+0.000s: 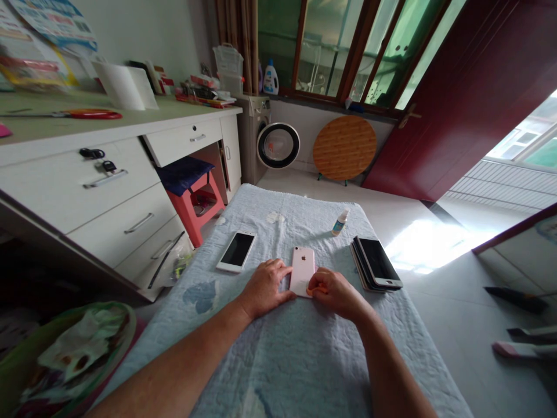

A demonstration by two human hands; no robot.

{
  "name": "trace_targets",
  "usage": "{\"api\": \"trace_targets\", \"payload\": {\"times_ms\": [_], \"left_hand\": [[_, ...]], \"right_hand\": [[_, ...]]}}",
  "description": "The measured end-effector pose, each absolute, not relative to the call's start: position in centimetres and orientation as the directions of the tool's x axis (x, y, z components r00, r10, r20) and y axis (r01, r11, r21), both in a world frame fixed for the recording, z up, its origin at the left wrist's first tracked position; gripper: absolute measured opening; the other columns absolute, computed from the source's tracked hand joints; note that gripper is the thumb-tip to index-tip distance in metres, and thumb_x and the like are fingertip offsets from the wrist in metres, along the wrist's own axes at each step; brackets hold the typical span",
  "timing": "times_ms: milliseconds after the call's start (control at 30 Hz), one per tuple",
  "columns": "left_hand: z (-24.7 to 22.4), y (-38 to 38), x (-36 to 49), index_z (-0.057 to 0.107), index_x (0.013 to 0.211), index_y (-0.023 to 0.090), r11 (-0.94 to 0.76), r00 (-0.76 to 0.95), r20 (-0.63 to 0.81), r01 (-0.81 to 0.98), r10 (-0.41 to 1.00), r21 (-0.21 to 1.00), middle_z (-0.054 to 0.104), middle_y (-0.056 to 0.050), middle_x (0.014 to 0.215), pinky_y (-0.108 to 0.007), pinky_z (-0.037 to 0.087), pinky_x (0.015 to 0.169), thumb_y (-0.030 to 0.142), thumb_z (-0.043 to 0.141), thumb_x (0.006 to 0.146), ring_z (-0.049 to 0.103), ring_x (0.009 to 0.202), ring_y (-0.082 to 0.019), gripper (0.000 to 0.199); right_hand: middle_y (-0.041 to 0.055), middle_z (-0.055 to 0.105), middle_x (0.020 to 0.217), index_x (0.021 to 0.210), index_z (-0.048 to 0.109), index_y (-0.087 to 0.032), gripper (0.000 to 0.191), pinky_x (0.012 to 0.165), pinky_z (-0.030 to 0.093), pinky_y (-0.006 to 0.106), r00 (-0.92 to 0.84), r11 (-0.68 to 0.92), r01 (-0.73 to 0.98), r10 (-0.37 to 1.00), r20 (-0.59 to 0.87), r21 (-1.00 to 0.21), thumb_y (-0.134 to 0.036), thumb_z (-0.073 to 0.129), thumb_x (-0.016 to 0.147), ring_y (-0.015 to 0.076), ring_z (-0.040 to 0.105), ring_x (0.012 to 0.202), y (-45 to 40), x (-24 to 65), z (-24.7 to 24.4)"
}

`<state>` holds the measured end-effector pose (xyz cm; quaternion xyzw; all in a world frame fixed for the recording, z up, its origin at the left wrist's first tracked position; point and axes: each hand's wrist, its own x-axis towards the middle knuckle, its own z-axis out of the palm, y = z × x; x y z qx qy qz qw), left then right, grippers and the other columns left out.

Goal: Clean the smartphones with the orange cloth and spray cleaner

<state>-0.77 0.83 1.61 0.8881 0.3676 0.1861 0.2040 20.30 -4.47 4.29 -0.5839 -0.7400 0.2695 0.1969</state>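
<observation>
A pale pink smartphone [301, 268] lies back up on the cloth-covered table [278, 348], its apple logo and camera showing. My left hand [268, 287] steadies it along the left edge, with the fingers at the side and the thumb by the lower left corner. My right hand [335, 291] is closed in a pinch over the phone's lower right part. Between its fingers shows a small orange cloth [317, 289], mostly hidden and pressed on the phone's back.
A white phone [237, 251] lies face up at left. Stacked phones [378, 264] sit at right, with a small spray bottle [340, 223] upright behind them. A waste basket [126, 325] stands at lower left, a red stool [195, 203] by the desk [130, 180].
</observation>
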Motion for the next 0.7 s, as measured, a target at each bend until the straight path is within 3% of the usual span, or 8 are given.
{"api": "trace_targets", "payload": {"times_ms": [367, 700], "left_hand": [[1.5, 0.9, -0.7, 0.064, 0.112, 0.021, -0.663, 0.669, 0.205, 0.555, 0.715, 0.503, 0.060, -0.006, 0.096, -0.035, 0.044, 0.085, 0.051, 0.063, 0.079, 0.056, 0.093, -0.024, 0.044], [1.8, 0.9, -0.8, 0.060, 0.117, 0.022, -0.653, 0.672, 0.171, 0.575, 0.721, 0.494, 0.060, -0.005, 0.101, -0.035, 0.043, 0.087, 0.045, 0.073, 0.071, 0.055, 0.097, -0.025, 0.053]], "right_hand": [[0.0019, 0.061, 0.085, 0.082, 0.072, -0.021, 0.017, 0.073, 0.040, 0.022, -0.282, 0.316, 0.767, 0.948, 0.149, -0.559, -0.013, 0.057, 0.082, 0.0119, 0.056, 0.076, -4.2, 16.9, 3.0], [0.0036, 0.057, 0.085, 0.083, 0.070, -0.022, 0.022, 0.074, 0.040, 0.024, -0.034, 0.138, 0.860, 0.976, 0.216, -0.490, -0.024, 0.049, 0.090, 0.0142, 0.053, 0.081, -3.1, 18.9, 1.9]]}}
